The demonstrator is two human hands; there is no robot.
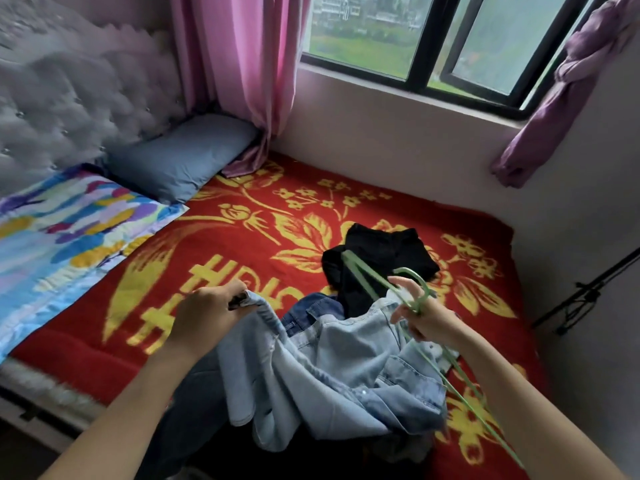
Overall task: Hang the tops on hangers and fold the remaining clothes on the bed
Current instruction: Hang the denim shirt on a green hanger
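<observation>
I see the green hanger (411, 270) lying slantwise over the clothes. Its long axis runs from the far left, above the black garment (384, 251), down to the near right past the bed's edge, and its hook curls up and away from me. My right hand (427, 322) grips it at the neck below the hook, wrist bent and forefinger stretched out toward the left. My left hand (207, 308), knuckles up and forearm reaching in from the lower left, pinches an edge of the pale denim shirt (329, 372). The shirt sags in a crumpled heap between both hands, at the near side of the bed. Dark blue jeans (311, 311) peek out just behind it, touching the black garment. The red flowered blanket (242, 244) shows wide on the left, up to the blue pillow (180, 157). The wall (571, 216) stands close on the right.
</observation>
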